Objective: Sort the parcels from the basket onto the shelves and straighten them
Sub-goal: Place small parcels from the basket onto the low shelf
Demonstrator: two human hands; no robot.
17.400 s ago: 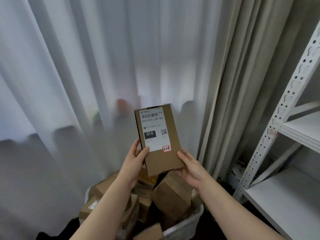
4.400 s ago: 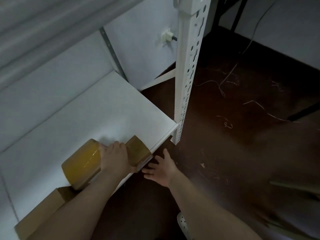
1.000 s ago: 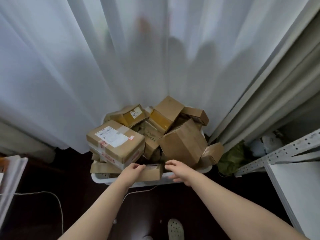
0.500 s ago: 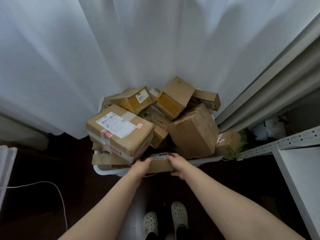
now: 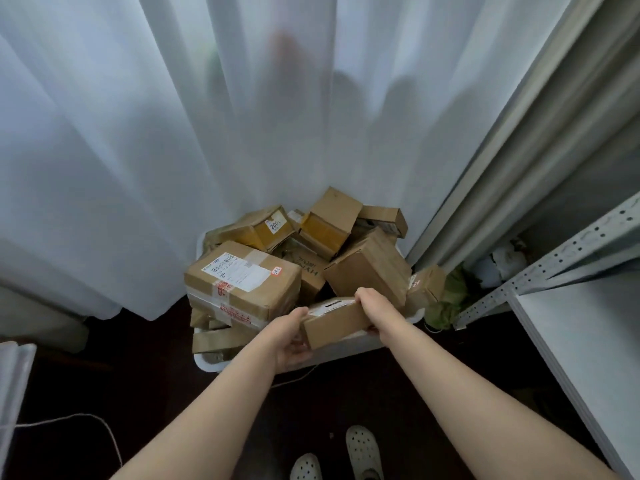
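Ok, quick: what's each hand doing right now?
Left hand: grips the left end of the small parcel.
Right hand: grips the same parcel's right end.

curtain (image 5: 138, 150): sheer white, backlit; drape (image 5: 554, 150): grey; floor (image 5: 121, 375): dark brown

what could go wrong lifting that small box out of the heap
The tilted box leans just behind the small box gripped by the left hand and right hand; lifting it may send that one sliding over the basket rim. The parcel at the right edge could drop too.
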